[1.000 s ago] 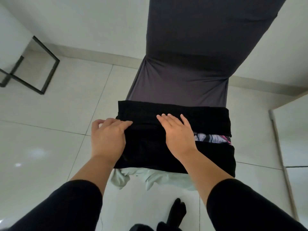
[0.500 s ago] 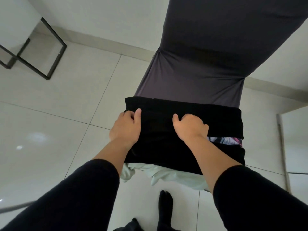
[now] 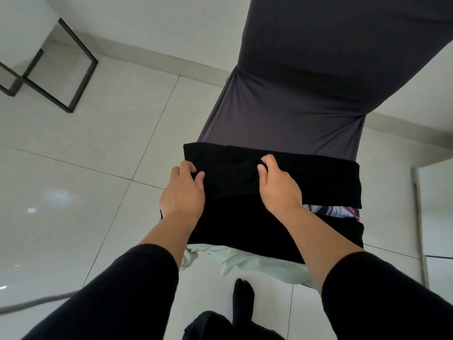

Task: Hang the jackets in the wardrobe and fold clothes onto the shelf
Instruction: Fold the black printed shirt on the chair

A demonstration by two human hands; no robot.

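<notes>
Your left hand (image 3: 182,192) and right hand (image 3: 278,185), mid-frame, each pinch a fold of the black garment (image 3: 282,192) with curled fingers. It lies folded on a grey-covered chair (image 3: 294,94), over a pale cloth (image 3: 259,263) and a patterned piece (image 3: 331,211) at right.

Your left hand (image 3: 182,192) and right hand (image 3: 278,190) curl into the black garment (image 3: 245,212) — their fingertips are hidden in the folds. It covers most of the patterned cloth (image 3: 331,211) and pale cloth (image 3: 257,262). The top edge cuts the grey chair cover (image 3: 306,82).
</notes>
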